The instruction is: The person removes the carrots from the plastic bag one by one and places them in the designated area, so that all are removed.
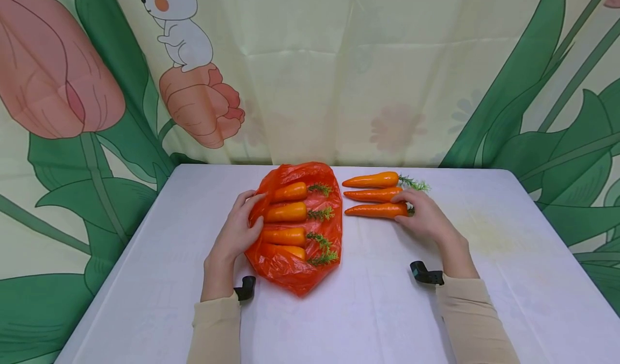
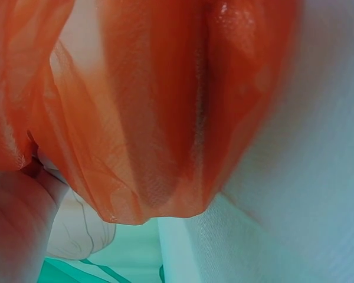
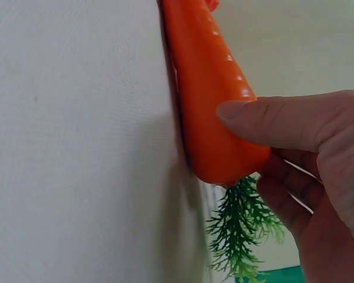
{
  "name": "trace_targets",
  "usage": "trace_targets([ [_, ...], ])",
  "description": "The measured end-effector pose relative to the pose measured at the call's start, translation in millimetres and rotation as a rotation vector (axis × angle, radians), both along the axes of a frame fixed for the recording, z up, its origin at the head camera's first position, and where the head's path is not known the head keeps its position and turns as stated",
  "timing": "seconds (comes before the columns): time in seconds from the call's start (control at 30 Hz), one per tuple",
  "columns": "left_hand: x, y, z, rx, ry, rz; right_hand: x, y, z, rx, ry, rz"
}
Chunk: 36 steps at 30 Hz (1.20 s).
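A red plastic bag lies at the table's middle with several orange carrots in its opening, green tops toward the right. My left hand grips the bag's left side, thumb and fingers spread over it; in the left wrist view the thin film hangs close in front of the palm. Right of the bag, three carrots lie in a row, tips to the left. My right hand pinches the thick end of the nearest carrot, thumb on its side, fingers behind it, as the right wrist view shows.
The middle carrot and far carrot lie just beyond the held one. A white cloth covers the table, its back edge near a printed curtain. Black wrist cameras sit on both wrists.
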<state>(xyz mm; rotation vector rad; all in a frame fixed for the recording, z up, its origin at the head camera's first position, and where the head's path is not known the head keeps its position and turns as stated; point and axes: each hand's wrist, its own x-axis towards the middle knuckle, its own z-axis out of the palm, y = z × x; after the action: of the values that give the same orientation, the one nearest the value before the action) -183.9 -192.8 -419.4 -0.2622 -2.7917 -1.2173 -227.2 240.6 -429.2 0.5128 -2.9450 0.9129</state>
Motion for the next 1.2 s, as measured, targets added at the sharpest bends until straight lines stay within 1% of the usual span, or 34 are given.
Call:
trace_targets([
  [0.33, 0.8, -0.9, 0.0, 0.004, 0.003, -0.01, -1.7, 1.0, -0.6, -0.005, -0.009, -0.003],
  [0.63, -0.1, -2.4, -2.2, -0.003, 0.04, -0.014, 0.9, 0.9, 1.1, -0.039, -0.014, 0.007],
  [0.87, -0.5, -2.9, -1.9, -0.004, 0.053, -0.015, -1.4, 1.3, -2.0, -0.051, 0.037, 0.038],
  [0.97, -0.6, -3.1, -1.8, -0.004, 0.053, -0.016, -1.9, 1.1, -2.9, -0.049, 0.045, 0.032],
  [1.2, -0.5, -2.8, -1.3, -0.005, 0.047, -0.013, -1.1, 0.4, -0.9, -0.035, 0.013, 0.009],
])
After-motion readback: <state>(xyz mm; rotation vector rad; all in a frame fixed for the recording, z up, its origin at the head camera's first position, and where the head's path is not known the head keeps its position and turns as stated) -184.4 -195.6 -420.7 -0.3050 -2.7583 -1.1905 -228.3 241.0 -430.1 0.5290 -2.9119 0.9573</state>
